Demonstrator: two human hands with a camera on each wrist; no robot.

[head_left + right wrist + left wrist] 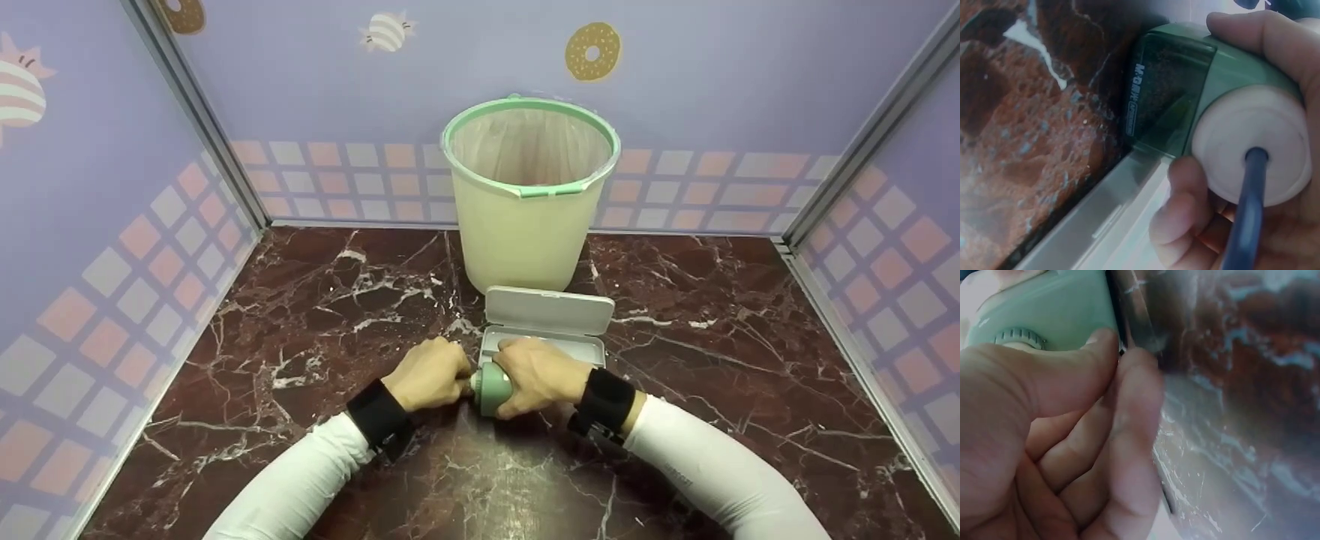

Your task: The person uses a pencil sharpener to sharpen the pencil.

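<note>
A green pencil sharpener (493, 390) lies just in front of the open grey pencil case (549, 309). My right hand (541, 375) grips its body from the right. In the right wrist view a blue pencil (1248, 208) stands in the hole of the sharpener's round white face (1252, 126), beside a dark clear shavings box (1171, 93). My left hand (431, 375) is on the opposite side, its thumb and finger pinched at the crank by the ridged dial (1019, 336). The fingers hide most of the crank.
A cream bin (525, 232) with a green rim and a clear liner stands behind the pencil case, against the back wall. Patterned panels (337, 82) enclose the dark red marbled table (360, 300) at the back and both sides.
</note>
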